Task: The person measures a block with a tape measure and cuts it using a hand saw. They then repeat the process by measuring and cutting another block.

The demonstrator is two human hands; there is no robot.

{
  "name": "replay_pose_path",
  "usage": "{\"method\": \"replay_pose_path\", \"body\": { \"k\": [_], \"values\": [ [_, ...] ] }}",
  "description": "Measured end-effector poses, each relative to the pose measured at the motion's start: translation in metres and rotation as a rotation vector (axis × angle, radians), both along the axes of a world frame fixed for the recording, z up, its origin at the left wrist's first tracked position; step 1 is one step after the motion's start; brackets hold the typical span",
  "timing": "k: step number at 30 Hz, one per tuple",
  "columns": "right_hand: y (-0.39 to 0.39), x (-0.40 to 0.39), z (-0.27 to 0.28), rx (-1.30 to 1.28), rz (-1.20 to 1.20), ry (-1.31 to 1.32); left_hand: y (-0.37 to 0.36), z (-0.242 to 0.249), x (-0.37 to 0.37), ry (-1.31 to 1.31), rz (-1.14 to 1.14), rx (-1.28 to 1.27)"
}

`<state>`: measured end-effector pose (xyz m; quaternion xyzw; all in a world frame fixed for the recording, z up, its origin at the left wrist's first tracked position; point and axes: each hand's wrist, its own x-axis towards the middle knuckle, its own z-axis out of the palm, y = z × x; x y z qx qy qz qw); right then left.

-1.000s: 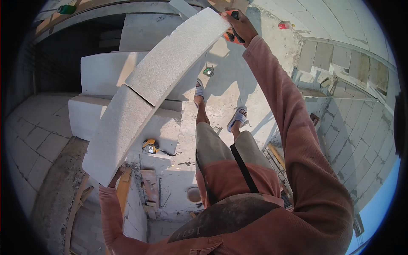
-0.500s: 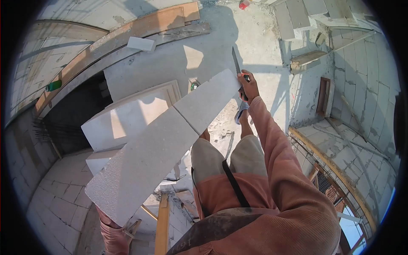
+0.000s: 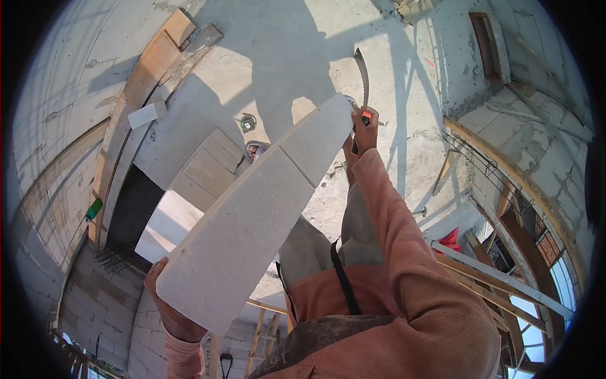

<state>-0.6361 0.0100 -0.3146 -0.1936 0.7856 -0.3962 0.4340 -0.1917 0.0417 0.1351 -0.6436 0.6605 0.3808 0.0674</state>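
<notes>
A long pale aerated-concrete block (image 3: 233,221) lies slantwise in front of my body, a thin dark line running across it toward its far end. My left hand (image 3: 173,309) grips the near left end, fingers curled round the edge and the palm partly hidden beneath. At the far right end, my right hand (image 3: 366,136) is closed round the black-and-orange handle of a handsaw, right against the block's end. The saw's dark curved blade (image 3: 363,76) points up and away, clear of the block's face.
More pale blocks (image 3: 208,167) are stacked left of the held one. Long planks (image 3: 132,104) carry a small block piece (image 3: 146,115), beside a dark floor opening (image 3: 129,202). A round green-centred item (image 3: 248,123) lies on the floor. Timber framing (image 3: 499,284) stands at right.
The room has swung round in view as my body turned, and a foot now shows beyond the block. My left fingers have come into sight at the block's edge; the saw blade has tilted.
</notes>
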Motion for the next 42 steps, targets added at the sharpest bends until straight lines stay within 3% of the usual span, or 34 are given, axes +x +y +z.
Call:
{"method": "replay_pose_path", "body": {
  "k": [6,10,18,21,22,23,25,28,34,37,38,41,42],
  "values": [
    [0.049,-0.009,-0.015,0.077,0.136,-0.321,-0.038,0.047,-0.054,-0.197,-0.231,0.051],
    [0.082,0.006,-0.049,0.147,0.215,-0.232,-0.069,0.057,-0.093,-0.248,-0.208,0.047],
    [0.085,-0.078,0.069,0.025,-0.167,-0.619,-0.086,-0.011,-0.185,-0.486,-0.418,-0.191],
    [0.107,-0.139,0.112,0.187,0.153,-0.455,-0.096,-0.053,-0.191,-0.534,-0.478,-0.287],
    [0.111,-0.152,0.129,0.244,0.279,-0.309,-0.099,-0.064,-0.194,-0.563,-0.458,-0.273],
    [0.127,-0.161,0.129,0.033,0.454,0.050,-0.105,-0.076,-0.196,-0.597,-0.432,-0.271],
    [0.132,-0.183,0.162,0.220,0.618,0.143,-0.120,-0.100,-0.202,-0.582,-0.387,-0.258],
    [0.129,-0.211,0.204,0.273,0.724,0.295,-0.136,-0.139,-0.194,-0.539,-0.382,-0.300],
    [0.123,-0.226,0.272,0.165,0.732,0.364,-0.157,-0.195,-0.215,-0.426,-0.288,-0.299],
    [0.097,-0.209,0.300,0.395,0.531,0.124,-0.170,-0.208,-0.246,-0.429,-0.252,-0.253],
    [0.092,-0.204,0.306,0.253,0.569,0.200,-0.174,-0.210,-0.257,-0.426,-0.264,-0.255],
    [0.075,-0.180,0.337,0.413,0.433,0.056,-0.180,-0.211,-0.274,-0.442,-0.290,-0.257],
    [0.072,-0.172,0.348,0.349,0.468,0.063,-0.184,-0.212,-0.276,-0.448,-0.301,-0.264]
  ]
}}
